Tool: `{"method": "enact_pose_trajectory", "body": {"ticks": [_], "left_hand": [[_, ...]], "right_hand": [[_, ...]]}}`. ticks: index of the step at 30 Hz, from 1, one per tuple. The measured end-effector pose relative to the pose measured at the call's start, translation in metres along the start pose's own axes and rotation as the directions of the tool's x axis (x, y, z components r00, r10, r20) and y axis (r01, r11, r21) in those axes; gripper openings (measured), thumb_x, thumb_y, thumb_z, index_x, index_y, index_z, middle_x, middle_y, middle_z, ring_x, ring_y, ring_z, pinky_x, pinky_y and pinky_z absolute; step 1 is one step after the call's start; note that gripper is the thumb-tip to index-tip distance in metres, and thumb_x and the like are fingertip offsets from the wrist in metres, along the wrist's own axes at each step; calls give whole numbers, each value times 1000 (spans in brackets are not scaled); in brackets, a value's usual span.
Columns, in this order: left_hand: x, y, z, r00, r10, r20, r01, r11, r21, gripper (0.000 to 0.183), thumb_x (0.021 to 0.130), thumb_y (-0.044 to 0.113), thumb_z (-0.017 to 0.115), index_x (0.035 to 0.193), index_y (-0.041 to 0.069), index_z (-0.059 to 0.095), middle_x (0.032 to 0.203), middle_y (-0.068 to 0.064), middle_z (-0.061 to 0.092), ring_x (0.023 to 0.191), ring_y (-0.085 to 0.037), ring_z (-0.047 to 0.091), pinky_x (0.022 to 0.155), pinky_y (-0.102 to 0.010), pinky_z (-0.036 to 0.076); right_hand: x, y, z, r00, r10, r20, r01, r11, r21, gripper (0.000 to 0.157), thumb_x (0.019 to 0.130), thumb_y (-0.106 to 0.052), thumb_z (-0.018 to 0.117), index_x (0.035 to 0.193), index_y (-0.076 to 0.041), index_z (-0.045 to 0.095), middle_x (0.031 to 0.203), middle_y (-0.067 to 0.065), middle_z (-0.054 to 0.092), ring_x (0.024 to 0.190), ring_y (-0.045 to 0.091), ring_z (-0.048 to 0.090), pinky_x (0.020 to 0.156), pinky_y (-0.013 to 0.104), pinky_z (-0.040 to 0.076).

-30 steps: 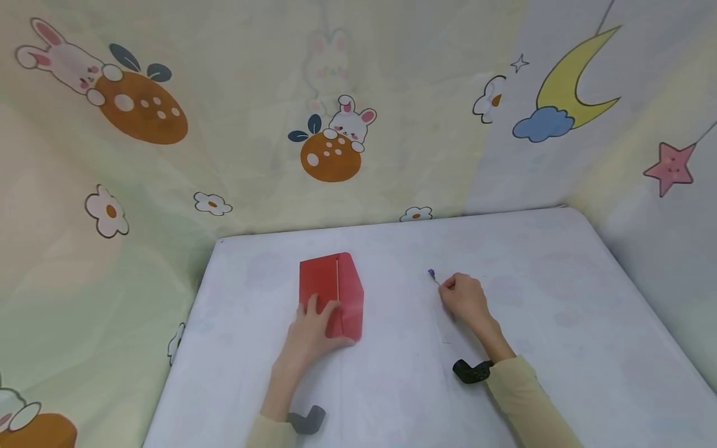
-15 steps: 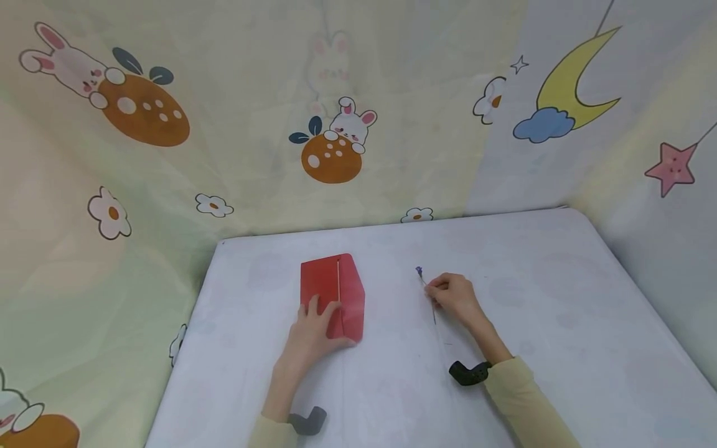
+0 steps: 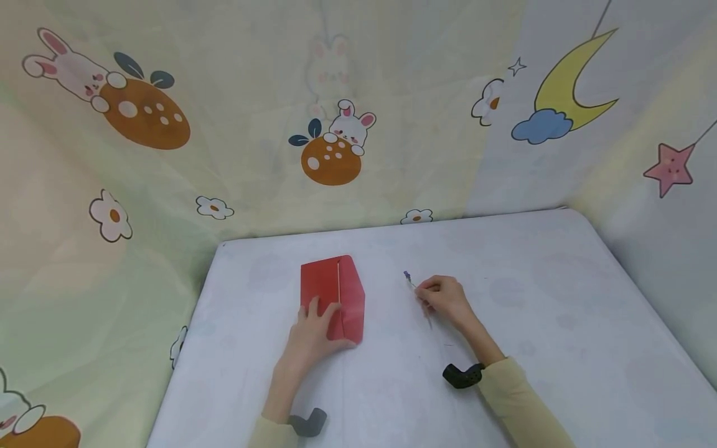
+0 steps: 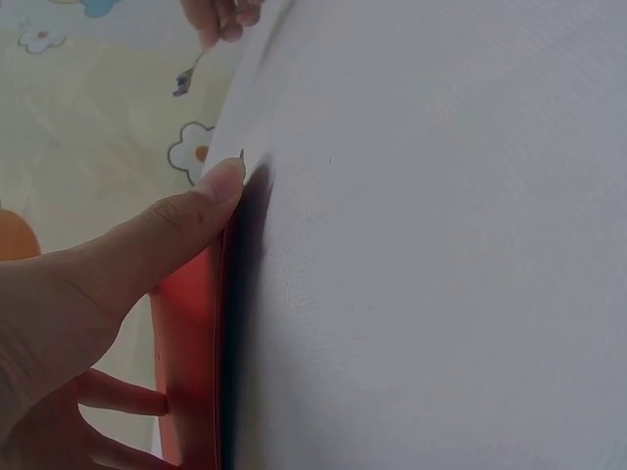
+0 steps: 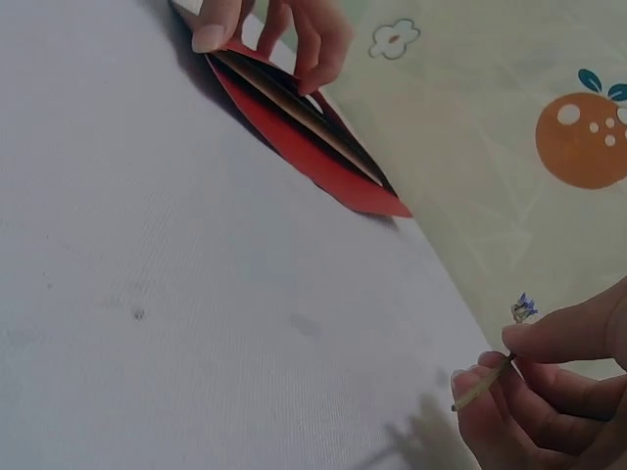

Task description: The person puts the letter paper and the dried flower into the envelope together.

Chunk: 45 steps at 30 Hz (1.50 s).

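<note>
A red envelope (image 3: 320, 280) lies on the white table, its lighter flap (image 3: 353, 298) spread out to the right. My left hand (image 3: 309, 336) grips the near end of it, thumb at the lower right corner and fingers across its top. In the right wrist view the mouth of the envelope (image 5: 323, 179) gapes, and a tan layer (image 5: 304, 119) shows inside. To the right, my right hand (image 3: 446, 300) pinches a thin stem between thumb and fingers. This small dried flower sprig (image 5: 524, 309) has a purple-blue head pointing away, and its stem runs down past the fingers.
The white tabletop (image 3: 521, 323) stretches right and toward the near side. A cloth wall (image 3: 252, 124) printed with rabbits and flowers rises behind and at the left. Dark wrist-worn devices (image 3: 463, 376) sit on both wrists.
My right hand has moved left toward the envelope with the flower sprig in its fingers. The left hand and the envelope have stayed in place.
</note>
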<state>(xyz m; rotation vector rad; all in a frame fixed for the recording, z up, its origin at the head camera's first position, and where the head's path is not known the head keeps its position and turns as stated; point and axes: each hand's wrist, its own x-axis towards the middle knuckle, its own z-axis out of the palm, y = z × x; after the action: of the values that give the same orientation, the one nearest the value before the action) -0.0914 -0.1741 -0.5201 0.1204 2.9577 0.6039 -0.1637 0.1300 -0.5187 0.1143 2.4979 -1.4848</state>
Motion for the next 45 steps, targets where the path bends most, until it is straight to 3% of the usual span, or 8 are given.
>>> {"method": "enact_pose_trajectory", "body": {"ticks": [23, 45], "left_hand": [[-1, -1, 2, 1000, 3, -14, -3, 1000, -2, 86, 68, 48, 93, 141, 27, 53, 152, -17, 43, 133, -42, 45, 86, -50, 62], [-1, -2, 1, 999, 22, -47, -19, 999, 47, 85, 68, 52, 92, 141, 28, 55, 149, -17, 46, 129, -40, 50, 94, -53, 57]], "right_hand": [[-1, -26, 48, 999, -3, 46, 1, 999, 34, 10, 94, -12, 72, 95, -3, 72, 73, 6, 68, 61, 15, 58, 57, 26, 49], [1, -39, 67, 996, -39, 75, 38, 999, 15, 11, 95, -15, 72, 96, -5, 74, 72, 6, 67, 60, 16, 59, 56, 26, 48]]}}
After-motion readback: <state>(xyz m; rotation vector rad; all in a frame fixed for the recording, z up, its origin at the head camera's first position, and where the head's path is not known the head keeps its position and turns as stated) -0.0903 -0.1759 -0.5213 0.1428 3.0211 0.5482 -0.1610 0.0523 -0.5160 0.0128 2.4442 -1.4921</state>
